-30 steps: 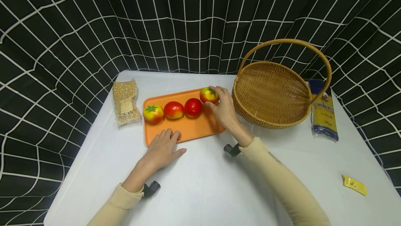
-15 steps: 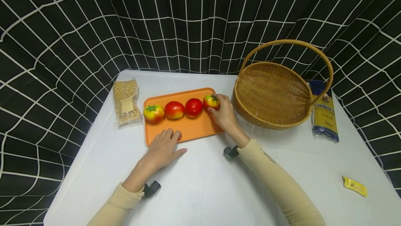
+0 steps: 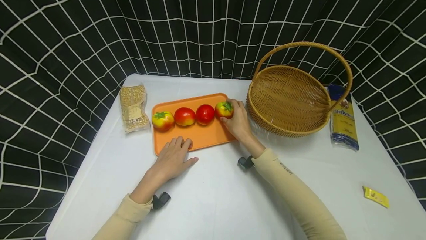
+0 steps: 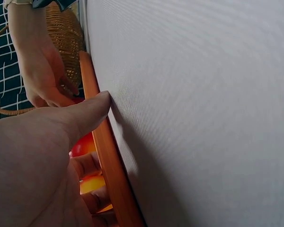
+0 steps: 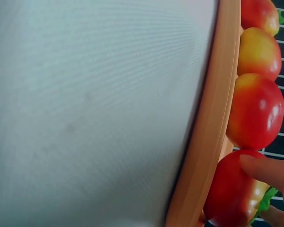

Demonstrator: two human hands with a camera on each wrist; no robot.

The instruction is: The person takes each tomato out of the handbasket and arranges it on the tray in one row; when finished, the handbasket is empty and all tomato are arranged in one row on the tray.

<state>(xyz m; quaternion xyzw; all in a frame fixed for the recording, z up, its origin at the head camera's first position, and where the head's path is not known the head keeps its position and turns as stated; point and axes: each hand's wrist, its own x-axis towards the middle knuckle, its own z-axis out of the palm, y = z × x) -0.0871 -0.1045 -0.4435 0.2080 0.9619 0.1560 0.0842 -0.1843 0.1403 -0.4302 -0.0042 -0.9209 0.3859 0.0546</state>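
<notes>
In the head view an orange tray (image 3: 209, 134) holds a row of red-and-yellow tomatoes. My right hand (image 3: 239, 120) grips the tomato at the right end (image 3: 223, 110), green leaves uppermost; the right wrist view shows my thumb on this tomato (image 5: 232, 189). Left of it stand a red tomato (image 3: 205, 114), a red-orange one (image 3: 185, 117) and a yellow-red one with a green top (image 3: 163, 121). My left hand (image 3: 173, 158) rests on the tray's near edge. The left wrist view has its loosely bent fingers inside the rim (image 4: 114, 175), the thumb straight.
A wicker basket (image 3: 289, 99) with a tall handle stands right of the tray. Behind it lies a blue-and-yellow packet (image 3: 344, 121). A bag of corn kernels (image 3: 134, 108) lies at the left, and a small yellow sachet (image 3: 376, 196) near the right edge.
My right hand has brought the right-end tomato toward me, into line beside the red one, and turned it a little. My left hand has stayed in place.
</notes>
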